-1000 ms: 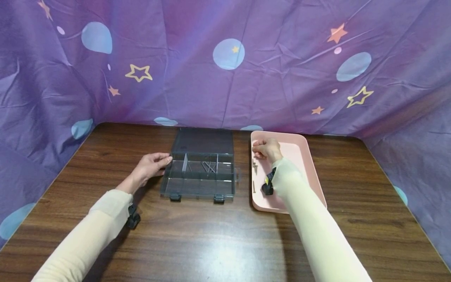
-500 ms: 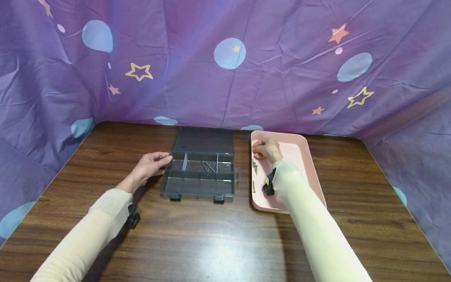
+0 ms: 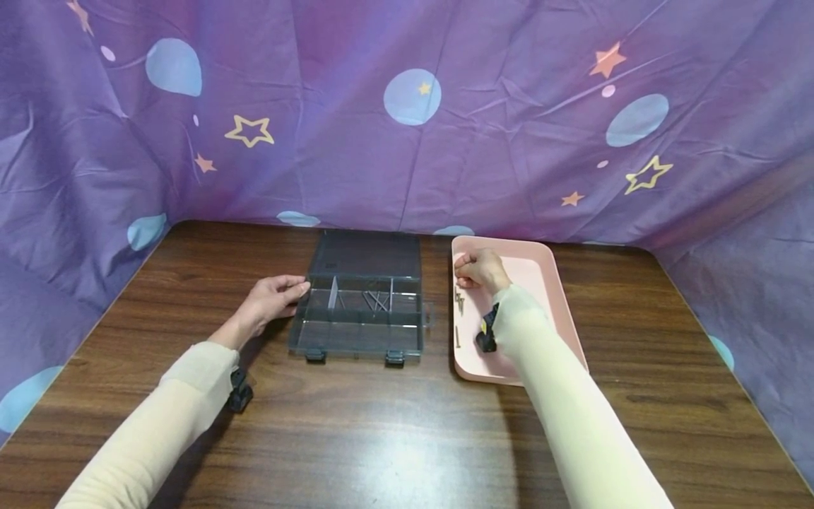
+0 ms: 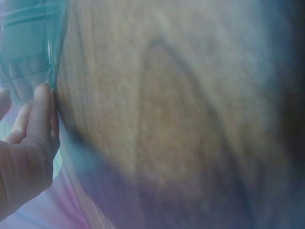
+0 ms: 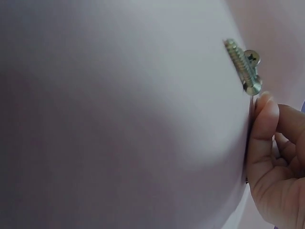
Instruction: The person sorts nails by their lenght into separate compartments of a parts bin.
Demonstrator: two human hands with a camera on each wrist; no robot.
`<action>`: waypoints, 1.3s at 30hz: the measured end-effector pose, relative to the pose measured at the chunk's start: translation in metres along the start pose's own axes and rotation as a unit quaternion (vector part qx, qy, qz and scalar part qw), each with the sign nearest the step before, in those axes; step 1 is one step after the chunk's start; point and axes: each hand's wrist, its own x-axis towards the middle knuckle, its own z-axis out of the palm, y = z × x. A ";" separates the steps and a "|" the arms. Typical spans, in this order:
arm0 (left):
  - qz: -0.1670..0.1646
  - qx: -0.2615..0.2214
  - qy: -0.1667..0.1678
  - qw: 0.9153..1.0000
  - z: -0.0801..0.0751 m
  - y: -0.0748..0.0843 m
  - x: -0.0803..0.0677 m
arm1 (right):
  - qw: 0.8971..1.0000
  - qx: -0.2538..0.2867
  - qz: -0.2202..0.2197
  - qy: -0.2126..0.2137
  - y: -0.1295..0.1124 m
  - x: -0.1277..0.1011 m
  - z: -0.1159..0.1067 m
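Observation:
A dark translucent organizer box [image 3: 359,332] lies with its lid [image 3: 369,254] folded back. Several thin grey nails [image 3: 377,301] rest in its middle rear compartment. My left hand [image 3: 270,300] touches the left side of the box, its fingers nearly straight; the left wrist view shows the fingertips [image 4: 43,90] at the box's edge. Inside the pink tray [image 3: 534,279], my right hand [image 3: 482,270] is at the far left, thumb and fingers curled together. A thin dark nail [image 5: 250,112] shows along the thumb in the right wrist view, mostly hidden.
Several brassy screws [image 3: 459,302] lie along the tray's left side, with another screw [image 3: 457,337] nearer the front. Two latches, one of them the right latch [image 3: 395,358], stick out at the box's front. A purple curtain [image 3: 343,162] hangs behind the wooden table [image 3: 356,438].

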 end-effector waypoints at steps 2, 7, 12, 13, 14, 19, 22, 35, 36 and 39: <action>-0.001 0.000 0.001 1.000 0.000 0.000 0.000 | 1.000 0.000 -0.001 -0.001 0.000 0.000 0.000; -0.002 0.002 0.003 1.000 -0.001 -0.001 0.001 | 1.000 -0.002 -0.008 -0.007 0.001 -0.001 -0.001; 0.002 0.002 0.005 1.000 0.000 -0.001 0.001 | 1.000 0.009 -0.009 -0.007 0.000 -0.004 -0.001; 0.003 0.002 0.005 1.000 0.000 -0.001 0.000 | 1.000 0.009 -0.009 -0.006 0.000 -0.004 -0.001; 0.004 0.003 0.006 1.000 0.000 -0.001 0.001 | 1.000 0.012 -0.010 -0.007 0.000 -0.005 -0.001; 0.006 0.001 0.006 1.000 0.000 -0.002 0.001 | 1.000 0.019 -0.013 -0.004 0.000 -0.006 -0.001; 0.008 0.002 0.008 1.000 0.000 -0.001 0.000 | 1.000 0.025 -0.016 0.007 0.001 -0.007 0.000; 0.008 0.001 0.007 1.000 0.000 -0.003 0.002 | 0.991 0.085 0.023 0.100 0.004 -0.011 0.000; 0.008 0.000 0.007 1.000 0.000 -0.003 0.002 | 0.990 0.086 0.028 0.107 0.003 -0.011 0.000; 0.008 0.002 0.007 1.000 0.000 -0.003 0.002 | 0.988 0.093 0.040 0.115 0.003 -0.011 -0.002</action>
